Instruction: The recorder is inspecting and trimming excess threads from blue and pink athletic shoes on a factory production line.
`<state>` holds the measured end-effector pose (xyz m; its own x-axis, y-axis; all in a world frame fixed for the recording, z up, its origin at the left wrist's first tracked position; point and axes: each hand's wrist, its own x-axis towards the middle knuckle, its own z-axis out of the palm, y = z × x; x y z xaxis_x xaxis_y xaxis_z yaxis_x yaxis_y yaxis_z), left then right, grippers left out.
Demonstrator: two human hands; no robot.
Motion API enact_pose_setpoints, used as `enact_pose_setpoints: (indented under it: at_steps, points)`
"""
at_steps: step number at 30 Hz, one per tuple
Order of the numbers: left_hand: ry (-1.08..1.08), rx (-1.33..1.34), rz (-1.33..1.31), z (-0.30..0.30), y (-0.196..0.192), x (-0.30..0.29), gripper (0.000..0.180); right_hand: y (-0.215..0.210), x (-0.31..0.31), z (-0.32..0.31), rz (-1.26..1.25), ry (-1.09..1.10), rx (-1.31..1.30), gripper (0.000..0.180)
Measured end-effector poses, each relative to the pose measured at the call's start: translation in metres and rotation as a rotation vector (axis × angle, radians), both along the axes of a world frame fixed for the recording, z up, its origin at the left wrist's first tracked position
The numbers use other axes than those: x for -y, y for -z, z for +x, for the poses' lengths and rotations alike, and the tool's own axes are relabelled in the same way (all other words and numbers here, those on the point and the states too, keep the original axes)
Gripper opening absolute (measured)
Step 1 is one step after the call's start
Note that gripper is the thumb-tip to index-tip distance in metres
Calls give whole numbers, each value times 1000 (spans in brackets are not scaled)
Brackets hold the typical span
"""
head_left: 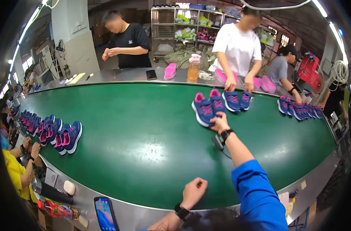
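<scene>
Out over the green conveyor belt (144,115), my right hand (221,123) is closed on the near end of a navy sneaker (217,103) with pink laces and a white sole. Its matching sneaker (202,109) stands close beside it on the left; whether my fingers also touch that one I cannot tell. My left hand (194,191) hovers by the belt's near edge, fingers curled in, with nothing visible in it. Just beyond, a person in a white shirt has both hands on another pair of navy sneakers (236,101).
A row of sneakers (69,136) lines the belt's left, another row (298,107) its far right. The near metal ledge holds a phone (105,213) and a bottle (58,210). Pink insoles (170,71) and an orange bottle (193,67) sit on the far ledge. Several people work around the belt.
</scene>
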<state>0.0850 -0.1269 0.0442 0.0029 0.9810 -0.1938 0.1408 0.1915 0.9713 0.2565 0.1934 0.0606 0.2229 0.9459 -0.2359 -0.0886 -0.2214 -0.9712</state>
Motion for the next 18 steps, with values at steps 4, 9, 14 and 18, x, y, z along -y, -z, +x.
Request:
enact_pose_setpoints:
  at_steps: [4,9,14,18]
  points:
    - [-160,338,28,-1,16,-8,24,-29,147,18,-162,-255,50,59]
    - [-570,17,255,-14,-3,5,29,-153,297,19,41,-516,730,44]
    - [-443,-27,427,-79,-67,85,44,-244,371,-2,501,-746,1127,39]
    - [-274,-152,383,-110,-119,166,51,-253,367,12,608,-1048,905,40]
